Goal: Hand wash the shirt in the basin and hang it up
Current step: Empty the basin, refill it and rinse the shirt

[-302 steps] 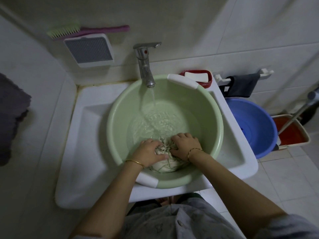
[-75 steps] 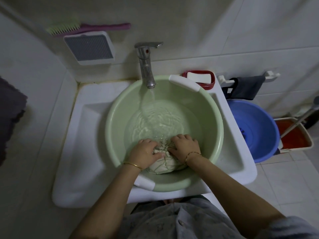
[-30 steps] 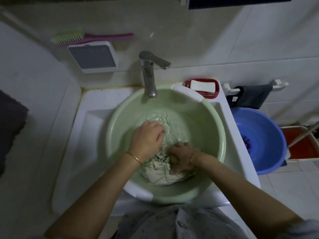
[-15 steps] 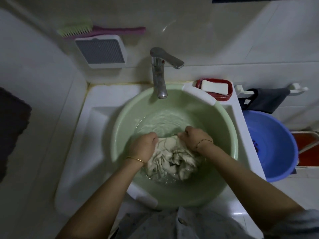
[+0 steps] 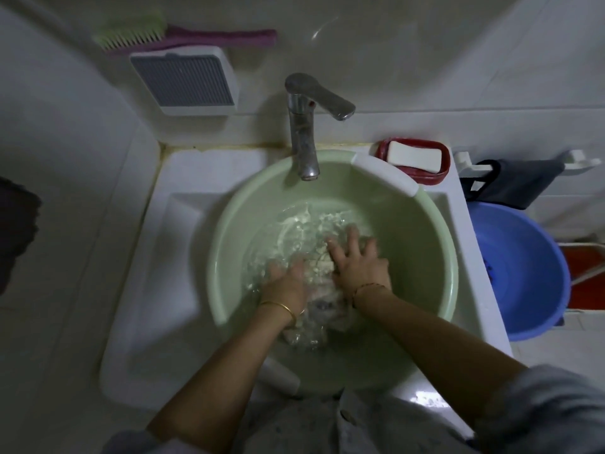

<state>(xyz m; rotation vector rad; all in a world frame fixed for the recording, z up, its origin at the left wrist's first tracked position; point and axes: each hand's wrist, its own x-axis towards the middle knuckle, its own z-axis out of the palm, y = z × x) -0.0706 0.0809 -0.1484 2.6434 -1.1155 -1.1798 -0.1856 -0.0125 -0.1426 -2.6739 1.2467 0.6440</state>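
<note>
Shirt (image 5: 319, 271) lies under water in the basin (image 5: 425, 257); right hand (image 5: 360, 267) presses it with spread fingers, left hand (image 5: 288, 283) too blurred to tell. Hard plunging may slop water over the rim.

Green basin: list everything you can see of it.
The basin is round, pale green and plastic-looking, with white grips on its far-right and near-left rim. It sits upright in the white sink, its far edge under the faucet. It holds churned water and a soaked shirt. The left hand and right hand reach into it onto the shirt.
</note>
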